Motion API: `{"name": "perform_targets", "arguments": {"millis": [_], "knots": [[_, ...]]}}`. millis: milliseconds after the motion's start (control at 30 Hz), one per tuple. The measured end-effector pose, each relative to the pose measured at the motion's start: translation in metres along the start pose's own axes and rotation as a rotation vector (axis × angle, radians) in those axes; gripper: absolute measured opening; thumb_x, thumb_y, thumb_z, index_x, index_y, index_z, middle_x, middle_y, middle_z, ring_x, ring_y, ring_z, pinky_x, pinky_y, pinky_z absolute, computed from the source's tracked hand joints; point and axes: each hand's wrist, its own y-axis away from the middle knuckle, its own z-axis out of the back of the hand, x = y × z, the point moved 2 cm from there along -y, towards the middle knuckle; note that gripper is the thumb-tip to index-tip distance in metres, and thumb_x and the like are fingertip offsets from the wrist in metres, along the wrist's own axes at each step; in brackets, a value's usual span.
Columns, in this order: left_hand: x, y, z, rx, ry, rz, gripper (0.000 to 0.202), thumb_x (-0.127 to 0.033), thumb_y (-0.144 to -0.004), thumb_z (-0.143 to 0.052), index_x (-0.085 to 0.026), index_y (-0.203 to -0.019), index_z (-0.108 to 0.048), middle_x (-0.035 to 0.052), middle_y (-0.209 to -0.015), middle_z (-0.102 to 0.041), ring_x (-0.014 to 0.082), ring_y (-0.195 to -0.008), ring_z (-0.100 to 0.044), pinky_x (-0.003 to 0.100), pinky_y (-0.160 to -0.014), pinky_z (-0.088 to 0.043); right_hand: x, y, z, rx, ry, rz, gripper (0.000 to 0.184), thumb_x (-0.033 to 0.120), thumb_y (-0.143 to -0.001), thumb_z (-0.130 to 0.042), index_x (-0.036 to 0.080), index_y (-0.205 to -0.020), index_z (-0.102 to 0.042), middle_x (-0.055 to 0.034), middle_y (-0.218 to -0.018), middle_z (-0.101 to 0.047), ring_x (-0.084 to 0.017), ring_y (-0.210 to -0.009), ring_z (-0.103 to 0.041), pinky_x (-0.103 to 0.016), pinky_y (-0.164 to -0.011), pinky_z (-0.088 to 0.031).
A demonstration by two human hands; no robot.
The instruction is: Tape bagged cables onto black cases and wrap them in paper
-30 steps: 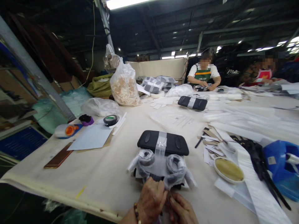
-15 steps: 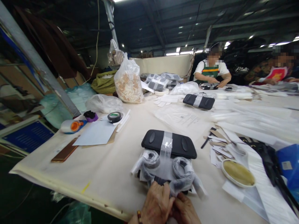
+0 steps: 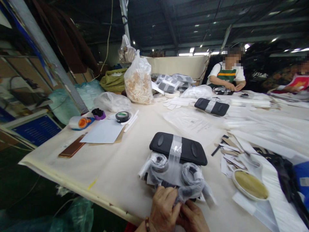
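Note:
Before me on the table lies a black bag piece (image 3: 154, 146) with two dark ovals, banded across the middle by a clear plastic strip (image 3: 176, 148). On its near side, two coiled straps (image 3: 159, 162) are wrapped in translucent plastic film (image 3: 187, 190). My left hand (image 3: 164, 206), with a beaded bracelet at the wrist, is closed at the near end of the bundle, its fingers curled down on the film. Close against it, my right hand (image 3: 193, 216) pinches the film low at the right. What lies between the fingertips is mostly hidden.
Left on the table are a brown bar (image 3: 71, 146), white sheets (image 3: 102, 131) and a black tape roll (image 3: 122, 116). At right lie scraps (image 3: 231, 154) and a round dish (image 3: 251, 185). A similar black piece (image 3: 211, 107) sits farther back. Two people work across the table.
The view has shifted slightly, so most things appear a little farther right. Both hands stay closed at the near end of the bundle, with only small finger movement.

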Motion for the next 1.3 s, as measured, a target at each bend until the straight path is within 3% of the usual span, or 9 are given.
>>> {"name": "perform_targets", "arguments": {"millis": [167,333,467,733,933,1133,1300], "knots": [[0.0,0.003,0.0,-0.056,0.065,-0.001,0.018,-0.014,-0.082,-0.045,-0.015,-0.099,-0.052,0.0073,-0.083,-0.065,0.0187,-0.072,-0.061,0.033,-0.065,-0.049,-0.001,0.01,0.0,-0.105,-0.242,-0.128,0.031,0.042,-0.053,-0.079,0.021,-0.072,-0.065,0.0019,-0.066,-0.061,-0.014,-0.056,-0.056,-0.027,-0.055,-0.046],[0.0,0.01,-0.004,-0.087,0.084,0.141,0.026,-0.02,-0.083,-0.048,-0.015,-0.108,-0.047,0.0078,-0.087,-0.064,0.0185,-0.074,-0.061,0.031,-0.067,-0.052,0.006,0.007,-0.007,-0.131,-0.3,-0.12,0.023,0.027,-0.051,-0.078,0.021,-0.071,-0.069,-0.001,-0.072,-0.068,-0.02,-0.065,-0.062,-0.03,-0.058,-0.049],[0.0,0.008,-0.004,-0.09,0.047,0.158,0.037,-0.023,-0.084,-0.046,-0.011,-0.118,-0.042,0.011,-0.094,-0.064,0.0204,-0.083,-0.062,0.032,-0.07,-0.052,0.009,0.005,-0.01,-0.126,-0.304,-0.12,0.023,0.024,-0.053,-0.077,0.021,-0.075,-0.07,-0.0032,-0.078,-0.071,-0.024,-0.074,-0.064,-0.031,-0.063,-0.05],[-0.002,0.002,-0.004,-0.046,0.127,0.192,0.01,-0.014,-0.076,-0.051,-0.019,-0.084,-0.051,0.0019,-0.074,-0.061,0.0179,-0.067,-0.057,0.031,-0.059,-0.046,0.01,0.005,-0.011,-0.155,-0.339,-0.096,0.026,0.027,-0.05,-0.08,0.02,-0.072,-0.069,-0.0008,-0.075,-0.071,-0.023,-0.075,-0.065,-0.03,-0.069,-0.051],[-0.002,0.003,-0.007,-0.015,0.135,0.23,0.015,-0.011,-0.071,-0.052,-0.018,-0.084,-0.052,0.0021,-0.074,-0.061,0.0183,-0.067,-0.056,0.03,-0.061,-0.045,0.015,0.014,-0.011,-0.179,-0.36,-0.109,0.033,0.031,-0.048,-0.082,0.017,-0.075,-0.069,-0.0026,-0.077,-0.071,-0.022,-0.072,-0.064,-0.029,-0.062,-0.052],[-0.002,0.001,-0.008,0.038,0.136,0.244,0.028,-0.008,-0.065,-0.054,-0.018,-0.091,-0.054,0.0033,-0.081,-0.063,0.0209,-0.071,-0.057,0.033,-0.065,-0.044,0.022,0.016,-0.012,-0.275,-0.398,-0.149,0.036,0.026,-0.036,-0.085,0.015,-0.066,-0.068,-0.0011,-0.066,-0.069,-0.02,-0.063,-0.063,-0.029,-0.058,-0.052],[-0.002,-0.003,-0.006,0.041,0.15,0.235,0.023,-0.009,-0.066,-0.055,-0.019,-0.087,-0.055,0.0008,-0.077,-0.063,0.0189,-0.067,-0.056,0.03,-0.062,-0.04,0.024,0.013,-0.015,-0.284,-0.399,-0.114,0.033,0.025,-0.037,-0.083,0.018,-0.067,-0.069,-0.0009,-0.069,-0.07,-0.021,-0.066,-0.063,-0.029,-0.059,-0.051]]}}
